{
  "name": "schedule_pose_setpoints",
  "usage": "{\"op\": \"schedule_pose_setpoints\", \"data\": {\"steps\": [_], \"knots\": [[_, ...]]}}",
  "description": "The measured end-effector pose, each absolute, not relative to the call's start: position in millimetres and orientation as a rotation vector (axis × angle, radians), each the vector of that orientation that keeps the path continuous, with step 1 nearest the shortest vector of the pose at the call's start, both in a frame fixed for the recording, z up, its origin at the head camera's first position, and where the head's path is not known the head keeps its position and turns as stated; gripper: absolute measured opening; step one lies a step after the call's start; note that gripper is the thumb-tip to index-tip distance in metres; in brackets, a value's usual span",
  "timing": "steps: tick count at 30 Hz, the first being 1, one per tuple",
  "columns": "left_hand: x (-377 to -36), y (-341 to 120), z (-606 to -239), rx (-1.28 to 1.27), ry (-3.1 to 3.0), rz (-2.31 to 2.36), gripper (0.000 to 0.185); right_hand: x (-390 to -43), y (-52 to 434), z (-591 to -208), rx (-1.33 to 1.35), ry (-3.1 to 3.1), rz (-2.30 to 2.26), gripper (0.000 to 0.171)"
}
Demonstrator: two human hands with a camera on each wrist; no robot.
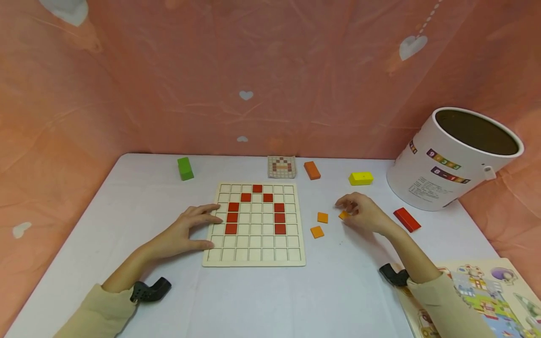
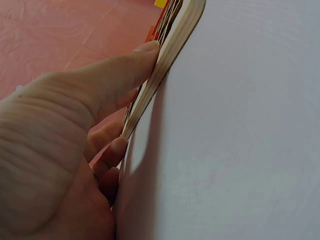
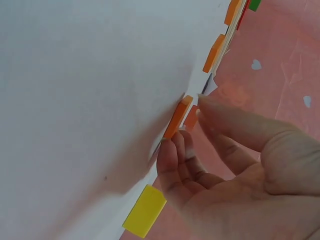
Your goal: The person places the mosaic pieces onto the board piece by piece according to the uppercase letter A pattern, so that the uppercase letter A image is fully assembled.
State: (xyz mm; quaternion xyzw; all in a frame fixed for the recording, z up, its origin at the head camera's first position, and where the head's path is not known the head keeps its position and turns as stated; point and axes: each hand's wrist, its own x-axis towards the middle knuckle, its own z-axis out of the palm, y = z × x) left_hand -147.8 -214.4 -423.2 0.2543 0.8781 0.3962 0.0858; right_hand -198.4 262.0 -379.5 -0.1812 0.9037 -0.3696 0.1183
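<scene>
A pale wooden grid board (image 1: 255,241) lies mid-table, with several red square tiles (image 1: 279,218) set in its cells in an arch-like pattern. My left hand (image 1: 183,232) rests on the board's left side with extended fingers; its thumb (image 2: 135,65) touches the board edge. To the right of the board are two orange square tiles (image 1: 322,217). My right hand (image 1: 363,213) is over a third orange tile (image 3: 178,117), fingertips around it. In the right wrist view one fingertip meets the tile's lower end, while the thumb (image 3: 220,112) appears apart from it.
A small pattern card (image 1: 281,167) lies behind the board. Around it are green (image 1: 185,168), orange (image 1: 312,170), yellow (image 1: 361,178) and red (image 1: 407,219) blocks. A white bucket (image 1: 422,164) stands back right. An illustrated board (image 1: 503,293) lies under the right forearm.
</scene>
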Motion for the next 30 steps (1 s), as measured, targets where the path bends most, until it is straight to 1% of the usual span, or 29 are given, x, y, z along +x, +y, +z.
{"op": "schedule_pose_setpoints", "data": {"steps": [11,19,24,30], "knots": [[-147.8,-214.3,-425.0,0.754,2.619,1.177,0.052,-197.9,257.9,-382.8,-0.587,2.643,-0.989,0.030],[-147.9,-214.3,-424.4,0.745,2.621,1.175,0.052,-203.7,246.9,-378.3,-0.603,2.616,-1.044,0.026],[-147.9,-214.2,-423.9,0.756,2.627,1.173,0.052,-213.4,219.7,-375.3,-0.653,2.523,-1.113,0.024],[-147.7,-214.2,-424.1,0.762,2.633,1.170,0.051,-222.2,166.2,-363.7,-0.767,2.424,-1.208,0.022]]}}
